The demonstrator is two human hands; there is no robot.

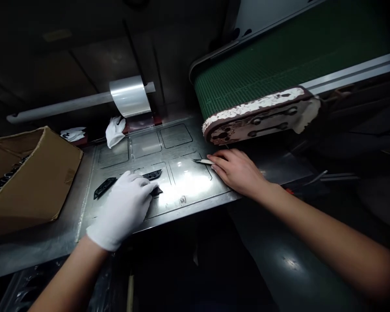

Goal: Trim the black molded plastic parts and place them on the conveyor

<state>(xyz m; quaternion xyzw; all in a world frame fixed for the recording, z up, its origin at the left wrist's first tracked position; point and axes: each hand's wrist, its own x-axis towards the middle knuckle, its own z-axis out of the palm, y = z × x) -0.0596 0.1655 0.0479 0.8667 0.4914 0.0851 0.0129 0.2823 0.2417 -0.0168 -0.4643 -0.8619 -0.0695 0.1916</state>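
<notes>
My left hand (123,208), in a white glove, is over the metal work surface. Its bent fingers close on a small black plastic part (157,191), which shows only at the fingertips. Beside the glove lie two more black plastic parts, a slanted one (104,188) to the left and another (153,174) just past the fingers. My bare right hand (236,170) pinches a slim white-handled knife (204,161) near the right end of the surface. Its dark, pointed blade is directed left, toward the gloved hand.
An open cardboard box (35,182) with dark pieces inside stands at the left. Behind the metal plate (178,200), marked with outlined rectangles, a roll of clear film (130,96) hangs on a bar. A crumpled white glove (115,131) lies below it. A green conveyor belt (263,69) juts in at the right.
</notes>
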